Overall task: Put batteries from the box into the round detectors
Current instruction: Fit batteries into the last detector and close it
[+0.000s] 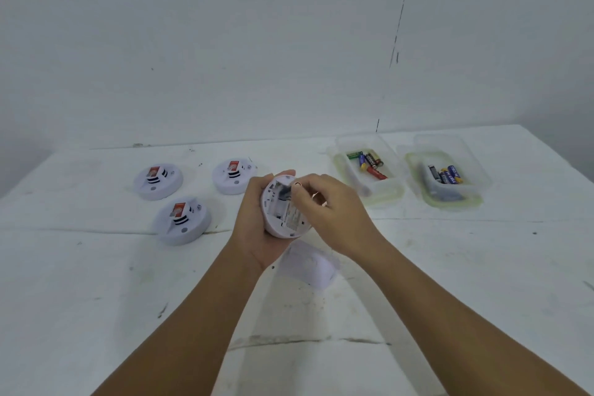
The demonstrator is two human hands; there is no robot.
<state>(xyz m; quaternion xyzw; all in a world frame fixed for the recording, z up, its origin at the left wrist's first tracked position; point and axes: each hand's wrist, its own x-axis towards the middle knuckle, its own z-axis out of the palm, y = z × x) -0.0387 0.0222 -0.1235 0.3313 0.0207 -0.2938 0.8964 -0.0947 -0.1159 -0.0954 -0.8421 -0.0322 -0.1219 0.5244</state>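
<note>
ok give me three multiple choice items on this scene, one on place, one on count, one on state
1. Where are the battery boxes?
A. right of the hands
B. left of the hands
C. on the floor

2. How many detectors lie on the table?
A. one
B. three
C. five

3. What is the left hand doing?
A. resting flat
B. reaching into a box
C. holding a detector

Answers: 1 A, both boxes sit far right. 2 B, three lie left, a fourth is held. 3 C, it cups the opened one while the right hand works at it.
</note>
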